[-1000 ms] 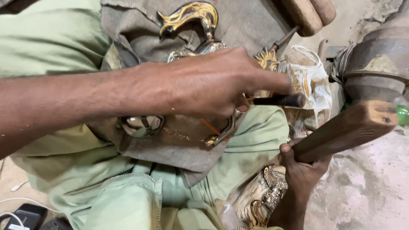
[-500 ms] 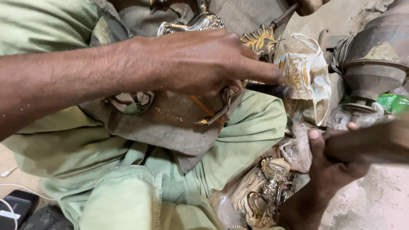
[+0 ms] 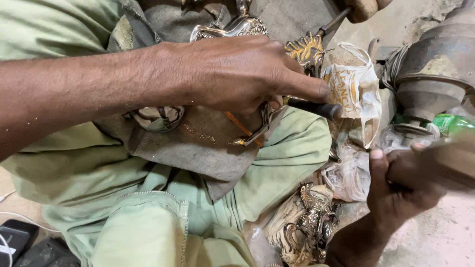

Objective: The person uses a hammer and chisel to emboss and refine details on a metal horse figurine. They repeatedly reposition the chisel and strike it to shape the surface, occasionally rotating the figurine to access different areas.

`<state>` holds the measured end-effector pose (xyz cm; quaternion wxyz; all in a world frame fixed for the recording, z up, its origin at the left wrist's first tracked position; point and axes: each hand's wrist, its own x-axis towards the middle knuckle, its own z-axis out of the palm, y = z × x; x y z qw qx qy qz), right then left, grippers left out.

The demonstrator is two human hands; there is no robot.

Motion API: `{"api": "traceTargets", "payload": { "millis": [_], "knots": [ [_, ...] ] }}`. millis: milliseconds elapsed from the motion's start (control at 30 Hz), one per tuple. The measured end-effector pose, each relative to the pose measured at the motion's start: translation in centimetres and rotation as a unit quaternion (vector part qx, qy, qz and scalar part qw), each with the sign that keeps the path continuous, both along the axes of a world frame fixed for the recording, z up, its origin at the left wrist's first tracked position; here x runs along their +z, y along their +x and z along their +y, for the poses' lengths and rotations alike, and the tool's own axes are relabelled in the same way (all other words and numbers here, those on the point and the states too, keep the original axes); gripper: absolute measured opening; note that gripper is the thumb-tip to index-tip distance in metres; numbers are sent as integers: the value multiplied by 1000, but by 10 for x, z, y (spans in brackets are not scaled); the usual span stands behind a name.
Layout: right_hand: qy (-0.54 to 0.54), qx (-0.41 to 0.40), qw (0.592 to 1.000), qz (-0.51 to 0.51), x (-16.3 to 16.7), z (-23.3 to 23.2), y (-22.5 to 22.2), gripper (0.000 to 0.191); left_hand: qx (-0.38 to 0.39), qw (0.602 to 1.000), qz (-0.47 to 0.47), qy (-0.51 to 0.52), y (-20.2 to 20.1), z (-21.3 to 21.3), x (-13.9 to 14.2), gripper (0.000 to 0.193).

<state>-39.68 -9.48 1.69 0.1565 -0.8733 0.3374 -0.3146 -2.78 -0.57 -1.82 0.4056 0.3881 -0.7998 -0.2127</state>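
While the left hand (image 3: 237, 74) keeps pressing a dark punch (image 3: 314, 108) down against the curved metal piece (image 3: 255, 131) on the grey cloth (image 3: 198, 143), the right hand (image 3: 401, 188) has swung its mallet (image 3: 445, 160) down and to the right of where it was a second ago. Then the wooden head sat high, level with the punch and sharply seen; now it is a brown blur lower down, beside the green bottle (image 3: 452, 123), so I judge this to be mid-swing, between one blow and the next.

Both hands are closed: the left pinches the punch between thumb and fingers, forefinger laid straight along it, and the right is wrapped tight round the mallet handle.

With the cloth as landmark, the punch lies just past its right edge, over the green trouser fold. Its long axis runs nearly level, tipped slightly down to the right, the butt end pointing right toward the white plastic bag (image 3: 354, 91), the working end hidden under the left palm. The metal piece lies on the cloth's right part, partly under that hand. More cast ornaments (image 3: 311, 222) lie below the cloth, by the right wrist.
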Motion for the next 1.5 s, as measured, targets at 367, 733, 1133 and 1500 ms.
{"api": "traceTargets", "payload": {
  "millis": [367, 733, 1133, 1500],
  "knots": [
    [-34, 16, 998, 45, -19, -17, -33, 33, -3, 999, -11, 31, -1, 3, 11, 76],
    [166, -14, 969, -183, -12, -1, 3, 41, 4, 999, -37, 38, -1, 1, 14, 80],
    [125, -3, 975, -181, -25, -4, 4, 47, 12, 999, -38, 8, -3, 0, 15, 72],
    [8, 42, 998, -56, -55, -23, -20, 32, 28, 991, -98, 83, -3, -1, 21, 74]
  ]
}}
